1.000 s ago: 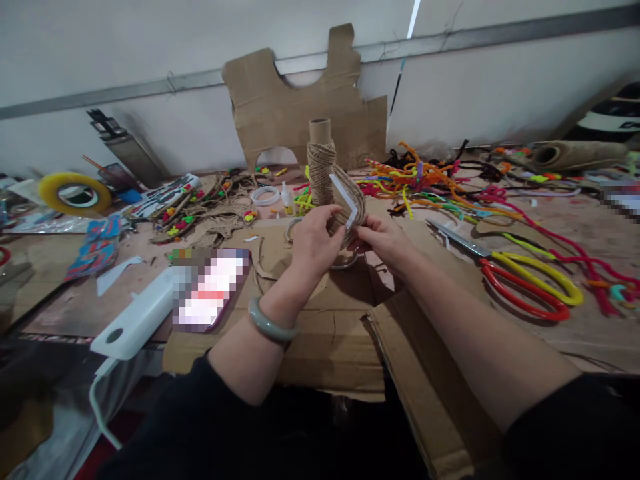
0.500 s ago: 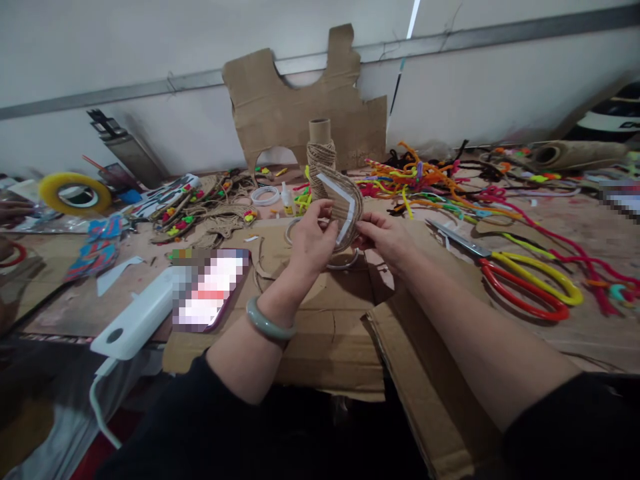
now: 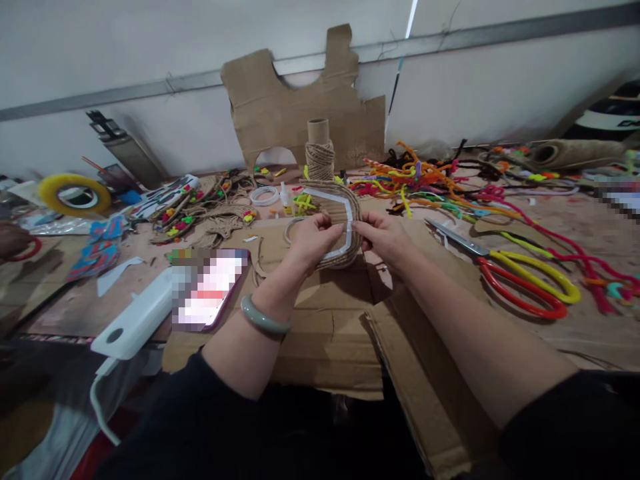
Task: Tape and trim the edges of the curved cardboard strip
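Between my hands is a cardboard piece edged with jute twine (image 3: 337,211), with a bent white strip (image 3: 349,208) along its face. My left hand (image 3: 309,244) grips it from the left, thumb lying on the face near the strip. At the right edge, my right hand (image 3: 384,235) pinches the twine rim between thumb and fingers. Behind the piece stands a cone of jute twine (image 3: 319,159) on a cardboard tube. The fingers of my left hand behind the piece are partly hidden.
Big scissors (image 3: 525,280) with red and yellow handles lie right. A phone (image 3: 215,290) and white power strip (image 3: 145,313) lie left, near a yellow tape roll (image 3: 47,193). Colourful cords (image 3: 415,173) heap behind. Another person's hand (image 3: 14,241) shows at far left.
The twine-edged piece has turned in my hands, its white strip now facing differently. My left hand has shifted slightly down and left. The other person's hand at far left has moved.
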